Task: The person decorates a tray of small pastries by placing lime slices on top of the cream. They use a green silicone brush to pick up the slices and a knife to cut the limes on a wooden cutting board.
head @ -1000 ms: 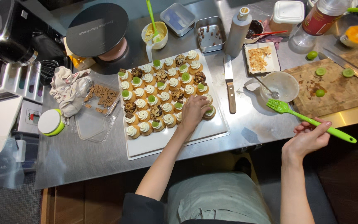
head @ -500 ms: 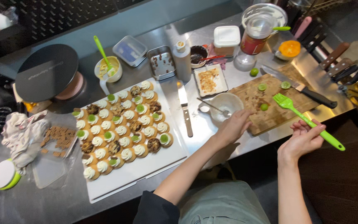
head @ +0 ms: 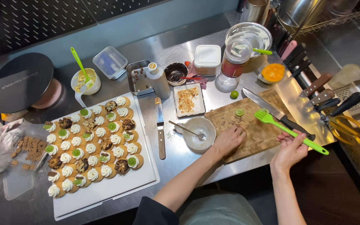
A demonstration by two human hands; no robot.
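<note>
Lime slice (head: 239,112) lies on the cutting board (head: 255,133), up and just right of the left hand (head: 228,139), whose fingers rest curled and empty on the wood. Farther right, the right hand (head: 290,150) has its fingers clamped on the green brush (head: 290,131), its long axis slanting up-left toward the slice.
</note>
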